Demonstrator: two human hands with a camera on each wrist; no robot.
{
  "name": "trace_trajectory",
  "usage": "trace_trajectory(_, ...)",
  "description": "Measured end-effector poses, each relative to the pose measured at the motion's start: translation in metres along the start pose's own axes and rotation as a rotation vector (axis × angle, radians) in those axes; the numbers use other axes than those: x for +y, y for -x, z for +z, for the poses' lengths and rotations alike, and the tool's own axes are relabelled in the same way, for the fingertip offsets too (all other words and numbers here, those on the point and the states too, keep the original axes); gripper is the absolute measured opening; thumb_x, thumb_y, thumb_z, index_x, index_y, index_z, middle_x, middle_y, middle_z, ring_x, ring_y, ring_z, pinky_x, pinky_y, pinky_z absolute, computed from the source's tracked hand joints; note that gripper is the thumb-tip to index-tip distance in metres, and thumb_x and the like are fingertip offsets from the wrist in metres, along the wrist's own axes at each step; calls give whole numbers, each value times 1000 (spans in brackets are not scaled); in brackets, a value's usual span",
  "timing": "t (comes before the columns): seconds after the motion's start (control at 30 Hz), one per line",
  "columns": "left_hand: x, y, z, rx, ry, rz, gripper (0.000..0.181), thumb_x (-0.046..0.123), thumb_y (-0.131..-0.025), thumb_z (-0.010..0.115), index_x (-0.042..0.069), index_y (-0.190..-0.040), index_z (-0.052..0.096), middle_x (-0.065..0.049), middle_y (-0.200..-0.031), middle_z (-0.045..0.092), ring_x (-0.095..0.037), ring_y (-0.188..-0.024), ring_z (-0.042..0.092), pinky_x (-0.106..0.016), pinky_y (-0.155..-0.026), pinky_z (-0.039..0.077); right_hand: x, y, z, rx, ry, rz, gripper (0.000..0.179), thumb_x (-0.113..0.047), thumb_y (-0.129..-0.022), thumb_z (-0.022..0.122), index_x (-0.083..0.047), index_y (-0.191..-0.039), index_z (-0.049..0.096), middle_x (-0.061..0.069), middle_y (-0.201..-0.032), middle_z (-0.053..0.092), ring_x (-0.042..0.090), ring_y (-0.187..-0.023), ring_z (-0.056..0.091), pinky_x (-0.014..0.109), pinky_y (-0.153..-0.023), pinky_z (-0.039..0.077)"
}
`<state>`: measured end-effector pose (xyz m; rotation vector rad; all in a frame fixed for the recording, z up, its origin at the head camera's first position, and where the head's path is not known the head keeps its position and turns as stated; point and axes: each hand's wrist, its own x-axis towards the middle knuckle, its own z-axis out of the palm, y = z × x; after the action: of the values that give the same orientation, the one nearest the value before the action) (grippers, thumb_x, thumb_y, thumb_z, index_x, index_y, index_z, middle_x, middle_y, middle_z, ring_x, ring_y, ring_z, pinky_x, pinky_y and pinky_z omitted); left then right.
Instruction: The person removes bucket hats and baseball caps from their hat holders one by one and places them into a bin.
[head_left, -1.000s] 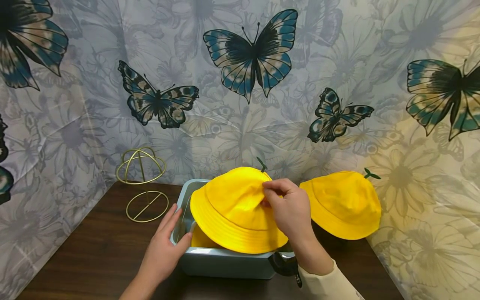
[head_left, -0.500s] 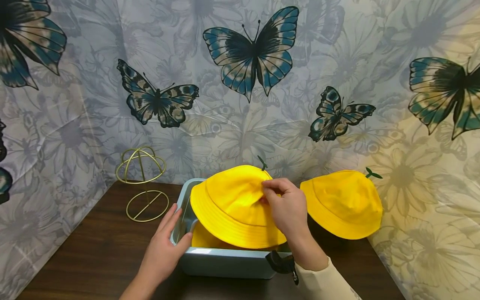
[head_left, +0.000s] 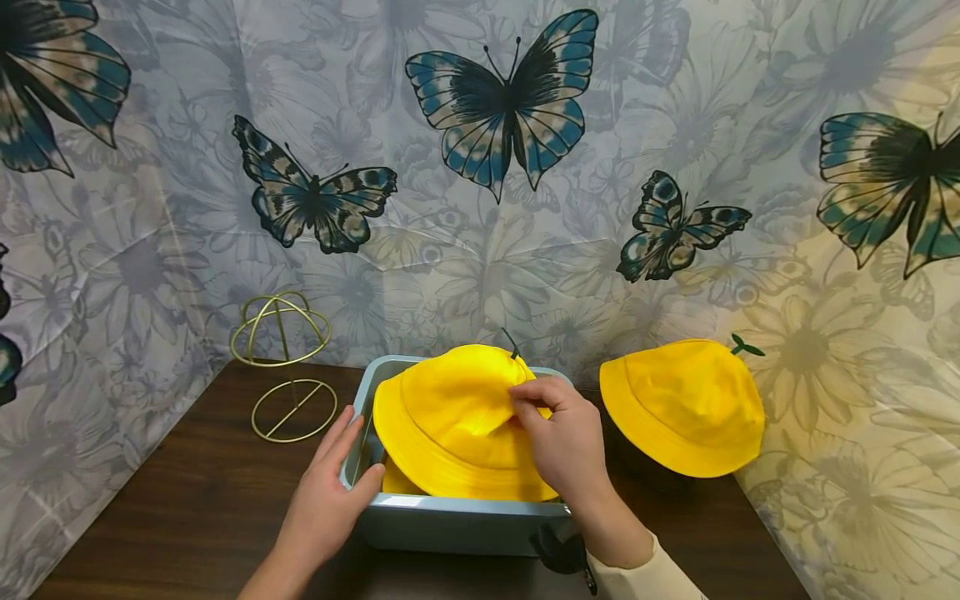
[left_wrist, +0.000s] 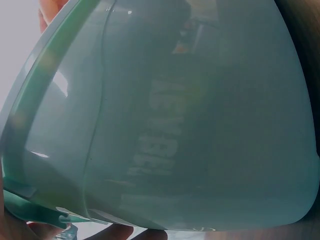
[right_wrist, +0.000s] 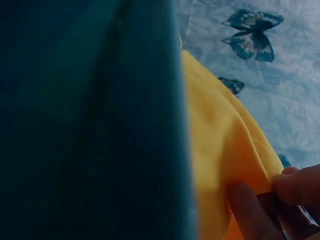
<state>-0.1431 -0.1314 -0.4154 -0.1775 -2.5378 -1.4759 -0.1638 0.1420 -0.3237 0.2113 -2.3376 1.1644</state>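
Observation:
My right hand [head_left: 566, 433] pinches a fold in the crown of a yellow bucket hat [head_left: 457, 417] with a green sprout on top. The hat sits tilted, low within the rim of a light blue plastic bin [head_left: 457, 527]. Below its brim, more yellow cloth [head_left: 397, 482] shows inside the bin. Fingers extended, my left hand [head_left: 324, 492] rests against the bin's front left corner. Bin wall [left_wrist: 200, 125] fills most of the left wrist view. In the right wrist view, thumb and fingers [right_wrist: 297, 187] grip the yellow cloth beside the dark bin wall.
A second yellow sprout hat [head_left: 686, 408] is at the right of the dark wooden table [head_left: 165, 492]. A gold wire stand [head_left: 288, 367] is at the back left. Butterfly-printed cloth [head_left: 465, 275] hangs close behind the table.
My right hand first lifts the hat slightly, then brings it down and a little left, deeper into the bin. The left hand stays in place.

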Motion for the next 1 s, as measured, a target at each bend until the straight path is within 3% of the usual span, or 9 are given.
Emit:
trace_trajectory(0.43,1,0,-1,-6,-3,-2,71,31,-94,67,8,-154,38,2,-163,20,-33,-144,27,-67,-103,33,10,22,11,-76,-33,37,13,-4,-86,78,-16,-89,79,-10,-88,67,10,-80,62,24,-70,56)
trace_trajectory(1.0,3,1,-2,6,-9,34,69,29,-94,67,7,-153,39,-2,-163,23,-35,-143,29,-66,-104,32,14,30,16,-121,11,44,12,-5,-86,77,-17,-88,79,-11,-87,65,8,-79,62,25,-72,55)
